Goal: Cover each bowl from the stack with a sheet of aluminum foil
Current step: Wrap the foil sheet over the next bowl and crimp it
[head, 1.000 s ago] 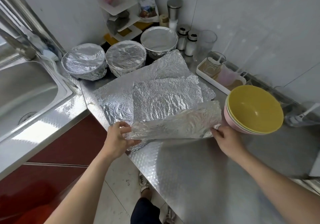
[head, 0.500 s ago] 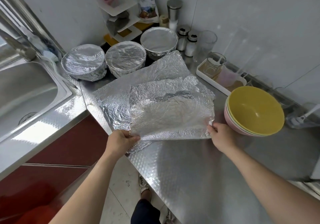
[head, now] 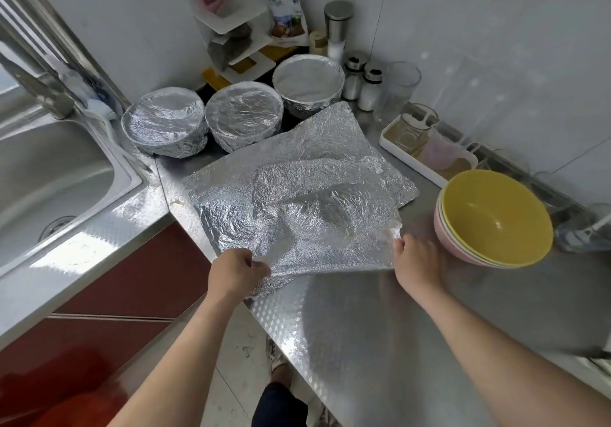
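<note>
A pile of crinkled foil sheets [head: 310, 162] lies on the steel counter. The top foil sheet [head: 330, 228] is held by both hands at its near edge: my left hand [head: 236, 271] pinches the near left corner, my right hand [head: 415, 258] pinches the near right corner. A stack of bowls [head: 496, 218], yellow on top and pink underneath, stands just right of my right hand. Three foil-covered bowls sit at the back: left one [head: 165, 122], middle one [head: 244, 115], right one [head: 309, 84].
A sink [head: 49, 178] with a tap fills the left side. A white tray [head: 426, 152] with glasses, shakers [head: 362, 82] and a corner shelf [head: 231, 19] line the back wall. The counter edge [head: 264, 320] runs diagonally near my legs.
The top sheet, folded over towards me a second ago, has been spread out flat over the pile. Both hands kept their hold on its near corners and moved little.
</note>
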The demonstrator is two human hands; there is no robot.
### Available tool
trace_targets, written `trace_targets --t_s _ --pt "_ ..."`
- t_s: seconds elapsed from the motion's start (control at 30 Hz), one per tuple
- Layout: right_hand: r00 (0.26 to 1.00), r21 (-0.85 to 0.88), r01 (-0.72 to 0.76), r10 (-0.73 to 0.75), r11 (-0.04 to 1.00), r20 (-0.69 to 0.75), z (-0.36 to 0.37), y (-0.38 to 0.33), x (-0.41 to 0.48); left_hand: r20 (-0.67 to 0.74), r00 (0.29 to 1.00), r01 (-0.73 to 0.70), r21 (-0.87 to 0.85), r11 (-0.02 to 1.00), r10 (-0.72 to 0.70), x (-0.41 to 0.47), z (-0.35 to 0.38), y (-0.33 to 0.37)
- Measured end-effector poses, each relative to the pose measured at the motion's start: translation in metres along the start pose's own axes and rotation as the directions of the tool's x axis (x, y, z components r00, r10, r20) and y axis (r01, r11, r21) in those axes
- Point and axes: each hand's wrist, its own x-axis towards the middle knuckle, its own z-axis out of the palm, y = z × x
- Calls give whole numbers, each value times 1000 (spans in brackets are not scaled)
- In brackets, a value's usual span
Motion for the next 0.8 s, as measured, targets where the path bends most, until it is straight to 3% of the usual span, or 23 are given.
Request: trace_targets --t_s 0.3,0.6,0.67,0.73,0.8 --pt "983 309 -179 155 934 100 -6 -2 -8 -29 998 -52 16 999 52 -11 0 5" --pt "990 320 -137 143 937 5 -2 -5 -16 -103 993 -64 -42 997 59 -21 11 -3" --pt "992 311 -112 124 944 -18 -1 -5 -19 -150 981 -122 19 992 123 -21 13 -4" --pt "993 302 -91 110 949 -47 0 -6 -23 -201 958 -165 189 968 203 -25 15 -2" --pt "993 288 -84 106 954 -61 1 -6 -24 -190 898 -330 308 892 397 -30 20 7"
